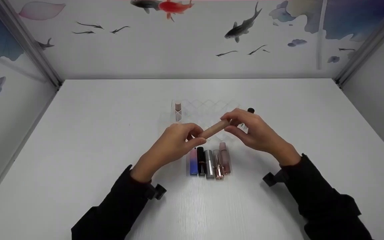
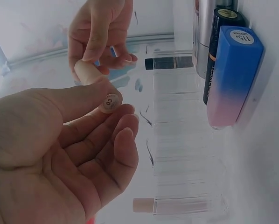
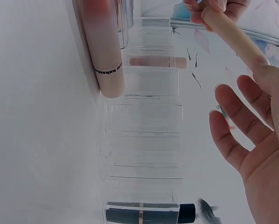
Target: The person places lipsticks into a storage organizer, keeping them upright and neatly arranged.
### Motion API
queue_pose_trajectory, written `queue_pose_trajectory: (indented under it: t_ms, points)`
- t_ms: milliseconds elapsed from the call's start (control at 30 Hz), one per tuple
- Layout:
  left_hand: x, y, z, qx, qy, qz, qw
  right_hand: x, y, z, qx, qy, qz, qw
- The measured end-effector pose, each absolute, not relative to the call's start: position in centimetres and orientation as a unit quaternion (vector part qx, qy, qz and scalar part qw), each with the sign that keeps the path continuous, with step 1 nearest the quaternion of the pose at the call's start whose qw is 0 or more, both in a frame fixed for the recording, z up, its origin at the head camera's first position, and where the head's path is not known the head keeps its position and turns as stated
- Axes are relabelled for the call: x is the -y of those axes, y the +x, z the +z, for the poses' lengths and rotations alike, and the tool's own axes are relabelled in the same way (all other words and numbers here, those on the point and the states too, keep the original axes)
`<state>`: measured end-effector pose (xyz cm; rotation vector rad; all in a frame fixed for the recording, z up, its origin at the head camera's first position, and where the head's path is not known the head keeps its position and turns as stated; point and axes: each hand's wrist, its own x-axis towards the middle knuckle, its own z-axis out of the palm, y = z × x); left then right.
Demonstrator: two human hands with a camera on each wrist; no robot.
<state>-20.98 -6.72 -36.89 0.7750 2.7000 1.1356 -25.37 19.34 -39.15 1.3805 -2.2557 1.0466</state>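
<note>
A slim beige lipstick tube (image 1: 215,129) is held aslant above the table, pinched at both ends. My left hand (image 1: 178,138) grips its lower end between thumb and fingers; a round "03" label (image 2: 110,102) shows on that end in the left wrist view. At the upper end, my right hand (image 1: 253,130) pinches the tube with thumb and fingertips, other fingers spread. Beneath the hands lies a clear ribbed organizer (image 3: 144,116). It holds a pink-capped lip gloss (image 1: 178,111) at its left end and a black-capped tube (image 3: 163,214) at its right end.
Several lip products lie in a row in front of the organizer: a blue-pink lipstick (image 1: 193,161), a black one (image 1: 201,161), a silver tube (image 1: 209,164), a rose-gold one (image 1: 218,166) and a pink gloss (image 1: 224,158). Fish-patterned walls (image 1: 198,46) enclose the white table (image 1: 95,133).
</note>
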Motion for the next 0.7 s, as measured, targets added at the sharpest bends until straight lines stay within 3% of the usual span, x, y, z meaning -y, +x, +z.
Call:
queue_pose_trajectory:
  t_ms: [700]
  points:
    - [6.17,-20.28,-36.88,-0.869,0.338,0.347,0.100,-19.25,-24.40,-38.72,0.786,0.427,0.447,0.011]
